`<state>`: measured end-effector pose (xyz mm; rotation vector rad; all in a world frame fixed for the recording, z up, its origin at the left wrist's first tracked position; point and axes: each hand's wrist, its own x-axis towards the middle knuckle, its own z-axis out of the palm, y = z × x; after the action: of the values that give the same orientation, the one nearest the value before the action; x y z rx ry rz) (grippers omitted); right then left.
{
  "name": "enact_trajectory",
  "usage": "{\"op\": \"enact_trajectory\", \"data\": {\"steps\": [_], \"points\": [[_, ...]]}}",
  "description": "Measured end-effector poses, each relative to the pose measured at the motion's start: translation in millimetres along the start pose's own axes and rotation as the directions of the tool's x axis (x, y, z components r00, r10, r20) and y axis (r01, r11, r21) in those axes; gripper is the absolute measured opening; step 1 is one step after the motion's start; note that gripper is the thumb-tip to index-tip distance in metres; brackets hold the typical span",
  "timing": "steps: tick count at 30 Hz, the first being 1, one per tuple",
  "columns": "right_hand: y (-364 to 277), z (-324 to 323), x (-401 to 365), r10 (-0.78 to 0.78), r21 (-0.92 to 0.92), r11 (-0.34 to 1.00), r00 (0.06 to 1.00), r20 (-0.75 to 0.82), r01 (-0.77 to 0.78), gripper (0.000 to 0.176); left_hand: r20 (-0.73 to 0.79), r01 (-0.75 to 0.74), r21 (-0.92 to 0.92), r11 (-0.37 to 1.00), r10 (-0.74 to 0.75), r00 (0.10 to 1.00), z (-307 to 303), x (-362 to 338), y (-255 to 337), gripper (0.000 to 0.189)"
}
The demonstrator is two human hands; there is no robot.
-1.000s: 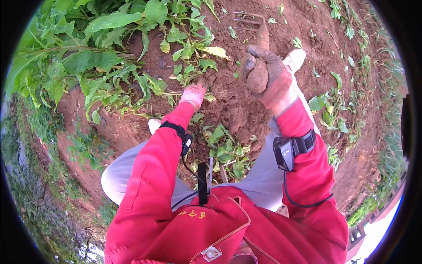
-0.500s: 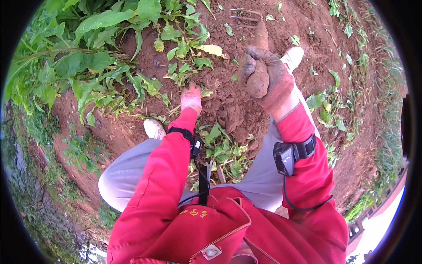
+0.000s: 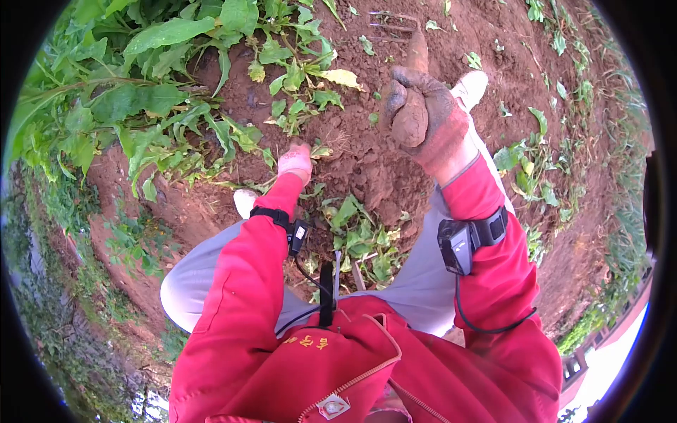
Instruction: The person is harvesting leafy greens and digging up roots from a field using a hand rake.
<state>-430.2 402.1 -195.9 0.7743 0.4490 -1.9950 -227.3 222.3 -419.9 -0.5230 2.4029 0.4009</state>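
My right hand [image 3: 431, 116], in a muddy glove, is wrapped round the soil-caked handle [image 3: 410, 123] of a small hand fork. The fork's thin tines [image 3: 393, 22] point left, just above the brown soil. My left hand [image 3: 295, 161], in a pinkish glove, is low over the soil beside some leaf scraps, below a leafy green plant [image 3: 293, 77]. Its fingertips are too small and blurred to make out, and so is anything in them.
Dense leafy plants [image 3: 134, 99] fill the upper left. Loose leaves [image 3: 356, 229] lie on the soil between my legs, with more leaves [image 3: 525, 166] to the right. My shoes [image 3: 471, 89] stand on both sides of the dug soil [image 3: 370, 169]. Grass borders the right edge.
My left hand has moved a little left and back towards me, away from the plant's base. My right hand and the fork have shifted slightly left.
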Motion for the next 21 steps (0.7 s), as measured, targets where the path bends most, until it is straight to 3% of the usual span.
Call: {"op": "enact_trajectory", "data": {"steps": [5, 11, 14, 18, 21], "points": [[-2, 3, -5, 0.002, -0.033, 0.999, 1.000, 0.020, -0.001, 0.010, 0.041, 0.072, 0.038, 0.997, -0.073, 0.996, -47, -9, -43, 0.032], [-3, 2, 0, 0.048, 0.016, 0.999, 0.999, 0.012, -0.048, 0.011, -0.006, 0.047, -0.051, 0.998, -0.048, 0.999, -32, -21, -78, 0.045], [-3, 3, -1, 0.078, 0.028, 0.997, 0.997, 0.030, -0.079, 0.011, -0.030, 0.015, -0.210, 0.978, -0.022, 0.999, -22, -42, -48, 0.051], [1, 0, 1, -0.009, -0.075, 0.997, 0.998, 0.059, 0.013, 0.010, 0.145, -0.015, -0.097, 0.995, 0.029, 0.989, 18, -61, -2, 0.052], [3, 2, -1, -0.026, -0.076, 0.997, 0.998, 0.053, 0.030, 0.009, 0.226, 0.128, -0.020, 0.992, -0.121, 0.967, 49, -58, 16, 0.040]]}}
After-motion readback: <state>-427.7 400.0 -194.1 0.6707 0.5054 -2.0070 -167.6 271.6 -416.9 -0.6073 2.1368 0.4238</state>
